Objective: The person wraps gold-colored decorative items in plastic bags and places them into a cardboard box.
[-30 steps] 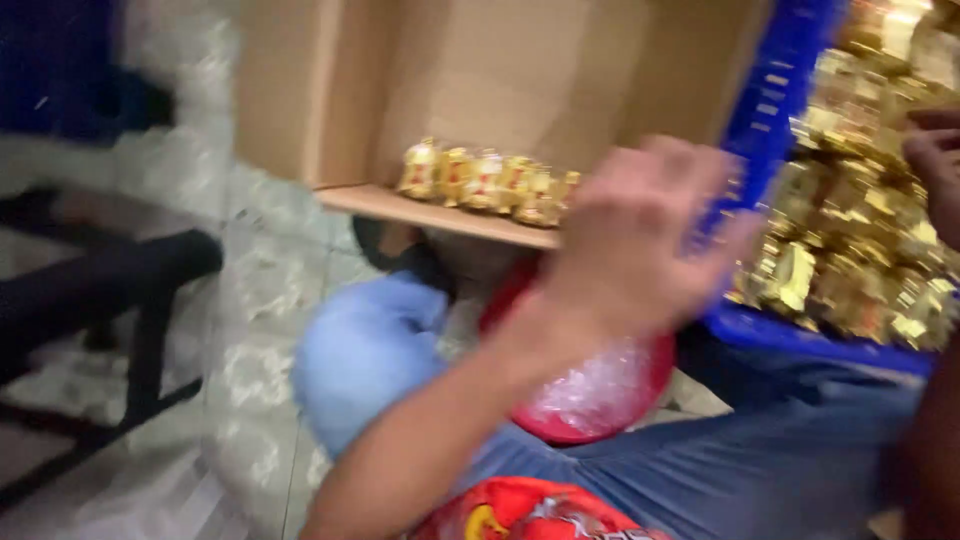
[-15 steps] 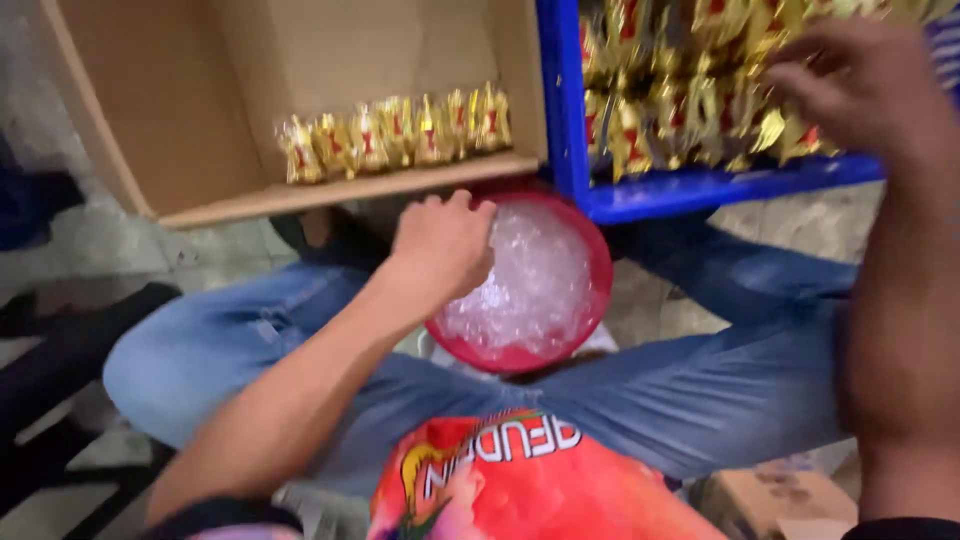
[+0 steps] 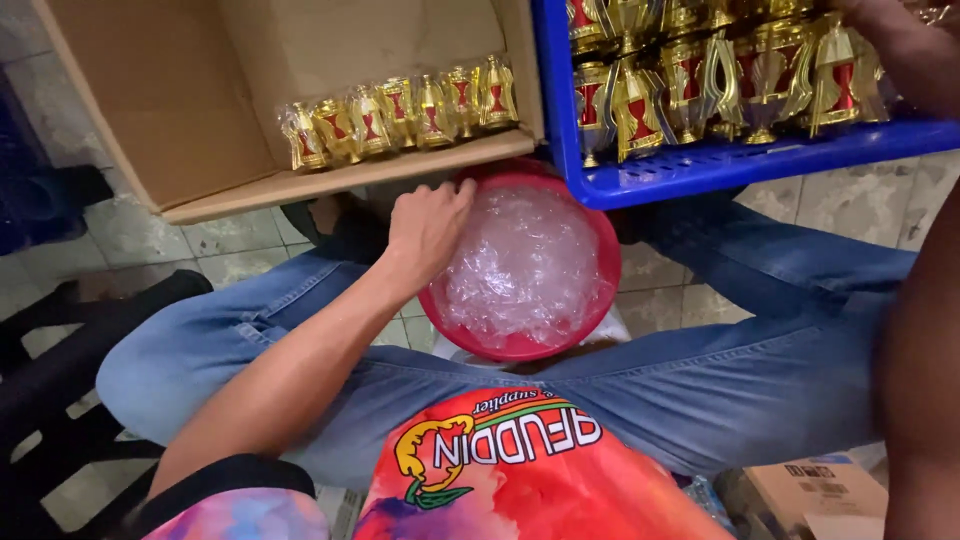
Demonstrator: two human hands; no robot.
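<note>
Left hand (image 3: 428,228) curls its fingers into the clear plastic wrappers (image 3: 525,262) just under them, gathered in the red bowl (image 3: 606,290) (held between the knees); right hand (image 3: 880,22) reaches the gold-and-red trophy pieces (image 3: 700,70), grip hidden.

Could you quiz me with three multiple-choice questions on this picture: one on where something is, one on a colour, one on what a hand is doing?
1. Where is the red bowl?
A. On the floor between the person's legs
B. Inside the cardboard box
C. On the dark stool

2. What colour is the crate holding the gold and red ornaments?
A. Green
B. Blue
C. White

3. What is the left hand doing?
A. Resting on a knee
B. Gripping the crate
C. Reaching into the bowl of clear wrappers

Answers: 1 A, it sits low between the jeans; 2 B, its rim is blue; 3 C, the fingers touch the wrappers at the bowl's edge.
</note>
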